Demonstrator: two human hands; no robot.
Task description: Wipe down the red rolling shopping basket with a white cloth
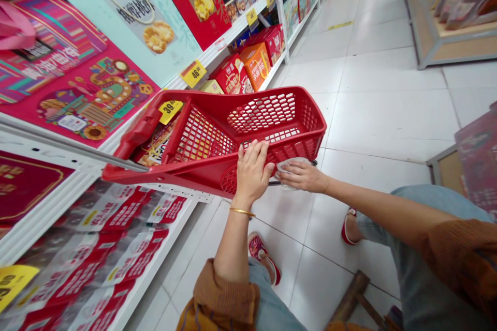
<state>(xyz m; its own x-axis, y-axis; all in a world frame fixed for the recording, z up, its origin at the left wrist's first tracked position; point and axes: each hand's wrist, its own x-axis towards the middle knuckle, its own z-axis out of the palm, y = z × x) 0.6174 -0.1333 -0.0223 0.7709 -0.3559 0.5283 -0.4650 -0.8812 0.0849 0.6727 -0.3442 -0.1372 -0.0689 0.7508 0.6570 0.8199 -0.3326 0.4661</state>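
Observation:
A red plastic shopping basket cart (194, 178) lies across the view, its inside showing no goods and its handle end at the left against the shelf. My left hand (252, 168), with a gold bracelet at the wrist, rests on the near rim with its fingers over the edge. To its right, my right hand (305, 176) presses a whitish cloth or tissue (287, 186) against the near side of the basket, low down by a dark metal bar.
Shelves with boxed goods (223, 75) and yellow price tags run along the left. Packaged goods (116, 238) fill the lower left shelf. A display stand (446, 51) is at the upper right. A wooden stool (351, 295) stands at the bottom on the tiled floor.

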